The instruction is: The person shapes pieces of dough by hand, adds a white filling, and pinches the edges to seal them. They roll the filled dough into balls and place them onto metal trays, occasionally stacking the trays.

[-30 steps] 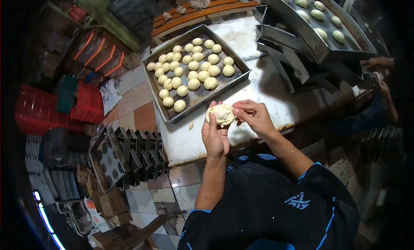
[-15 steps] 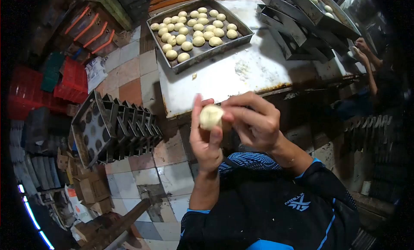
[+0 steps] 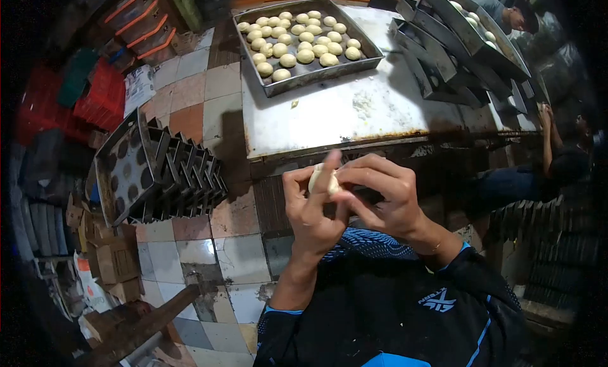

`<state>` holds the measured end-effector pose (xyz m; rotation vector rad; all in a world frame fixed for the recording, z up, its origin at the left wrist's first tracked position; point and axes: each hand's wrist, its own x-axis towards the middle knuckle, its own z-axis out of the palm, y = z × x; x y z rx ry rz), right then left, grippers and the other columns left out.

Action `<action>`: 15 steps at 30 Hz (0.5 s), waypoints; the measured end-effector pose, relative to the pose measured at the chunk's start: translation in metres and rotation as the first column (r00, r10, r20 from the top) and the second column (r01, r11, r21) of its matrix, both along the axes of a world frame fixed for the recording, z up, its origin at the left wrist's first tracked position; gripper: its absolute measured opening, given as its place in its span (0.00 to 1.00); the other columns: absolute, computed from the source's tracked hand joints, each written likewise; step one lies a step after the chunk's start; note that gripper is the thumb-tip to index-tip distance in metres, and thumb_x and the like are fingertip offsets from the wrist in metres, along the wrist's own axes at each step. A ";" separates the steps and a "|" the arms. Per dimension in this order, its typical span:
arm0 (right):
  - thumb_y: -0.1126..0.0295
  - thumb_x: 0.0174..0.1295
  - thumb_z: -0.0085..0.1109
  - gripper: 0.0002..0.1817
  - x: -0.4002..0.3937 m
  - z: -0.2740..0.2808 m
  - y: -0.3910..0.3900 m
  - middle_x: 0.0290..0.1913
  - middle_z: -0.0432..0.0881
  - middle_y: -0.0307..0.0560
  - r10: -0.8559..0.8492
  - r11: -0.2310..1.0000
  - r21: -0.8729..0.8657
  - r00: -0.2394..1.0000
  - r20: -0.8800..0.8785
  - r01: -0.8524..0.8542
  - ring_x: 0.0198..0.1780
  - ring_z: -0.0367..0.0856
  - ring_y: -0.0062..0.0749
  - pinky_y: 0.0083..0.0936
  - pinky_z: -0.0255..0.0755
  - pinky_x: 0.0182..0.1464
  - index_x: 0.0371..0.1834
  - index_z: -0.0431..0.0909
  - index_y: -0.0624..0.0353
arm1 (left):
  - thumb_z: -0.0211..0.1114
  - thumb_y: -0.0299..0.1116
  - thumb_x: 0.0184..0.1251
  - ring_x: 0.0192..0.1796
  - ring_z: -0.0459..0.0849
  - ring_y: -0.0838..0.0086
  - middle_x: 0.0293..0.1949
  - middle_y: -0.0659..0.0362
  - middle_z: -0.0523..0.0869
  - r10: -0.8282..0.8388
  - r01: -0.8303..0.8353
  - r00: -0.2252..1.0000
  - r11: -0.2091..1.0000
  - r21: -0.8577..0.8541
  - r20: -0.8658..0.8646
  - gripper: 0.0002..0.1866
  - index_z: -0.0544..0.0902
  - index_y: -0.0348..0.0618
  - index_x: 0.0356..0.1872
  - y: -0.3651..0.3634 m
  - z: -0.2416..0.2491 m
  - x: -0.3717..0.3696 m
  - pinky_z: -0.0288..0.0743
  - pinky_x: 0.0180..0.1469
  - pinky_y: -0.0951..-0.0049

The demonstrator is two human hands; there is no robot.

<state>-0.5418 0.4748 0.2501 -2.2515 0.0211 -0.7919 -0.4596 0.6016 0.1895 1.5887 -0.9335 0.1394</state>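
Note:
A pale ball of dough (image 3: 315, 179) is between my two hands, in front of the table's near edge. My left hand (image 3: 315, 205) curls round it, with one finger across its front that hides part of it. The fingers of my right hand (image 3: 384, 191) pinch the dough's right side. Beyond my hands, a square metal baking tray (image 3: 329, 75) on the table holds many round dough balls (image 3: 287, 60), set apart or touching in loose rows.
The white-topped table (image 3: 304, 123) has a rusty front edge and a dough scrap (image 3: 294, 103). Metal trays (image 3: 443, 56) are stacked at its right, near other people. More stacked trays (image 3: 168, 174) stand on the tiled floor to the left, near red crates (image 3: 104, 98) and cardboard boxes (image 3: 117, 259).
My left fingers have closed further round the dough, and both hands are now closer together. The view has shifted slightly, and another person's head shows at the upper right.

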 end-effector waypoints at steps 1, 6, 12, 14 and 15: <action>0.74 0.55 0.75 0.11 -0.002 -0.005 -0.005 0.38 0.85 0.51 -0.005 1.000 -0.020 0.999 0.038 0.006 0.36 0.87 0.37 0.26 0.82 0.38 0.39 0.86 0.67 | 0.74 0.31 0.56 0.50 0.78 0.65 0.51 0.51 0.74 -0.070 0.052 0.985 0.993 -0.110 -0.159 0.33 0.79 0.43 0.67 -0.005 0.002 -0.002 0.79 0.51 0.68; 0.73 0.55 0.77 0.12 -0.010 0.014 -0.043 0.36 0.85 0.46 -0.067 0.982 0.175 0.998 0.002 0.066 0.36 0.85 0.26 0.22 0.79 0.34 0.41 0.87 0.62 | 0.54 0.55 0.77 0.58 0.74 0.64 0.56 0.50 0.70 -0.601 0.180 0.598 0.746 -0.642 -0.531 0.27 0.81 0.39 0.55 -0.040 -0.005 -0.006 0.71 0.61 0.64; 0.83 0.48 0.72 0.17 -0.032 0.008 -0.120 0.42 0.87 0.54 0.039 0.928 0.354 0.976 0.213 -0.115 0.42 0.88 0.38 0.28 0.81 0.45 0.44 0.87 0.66 | 0.68 0.51 0.71 0.52 0.73 0.65 0.54 0.51 0.70 -0.438 0.427 0.897 0.831 -0.356 0.055 0.22 0.80 0.45 0.54 -0.134 0.019 0.017 0.73 0.54 0.66; 0.81 0.48 0.74 0.21 -0.039 0.025 -0.147 0.44 0.87 0.56 -0.002 0.968 0.239 0.952 0.307 -0.075 0.46 0.88 0.40 0.30 0.82 0.50 0.49 0.85 0.67 | 0.71 0.52 0.68 0.52 0.72 0.66 0.53 0.51 0.69 -0.331 0.295 0.943 0.864 -0.407 -0.019 0.30 0.75 0.45 0.63 -0.177 0.043 -0.001 0.73 0.52 0.67; 0.79 0.51 0.75 0.23 -0.044 0.031 -0.162 0.48 0.86 0.57 -0.058 0.997 0.067 0.940 0.335 0.037 0.47 0.89 0.42 0.32 0.83 0.51 0.52 0.83 0.67 | 0.71 0.55 0.67 0.50 0.71 0.69 0.52 0.52 0.68 -0.286 0.251 0.955 0.917 -0.310 -0.073 0.42 0.64 0.41 0.72 -0.194 0.042 -0.005 0.72 0.52 0.69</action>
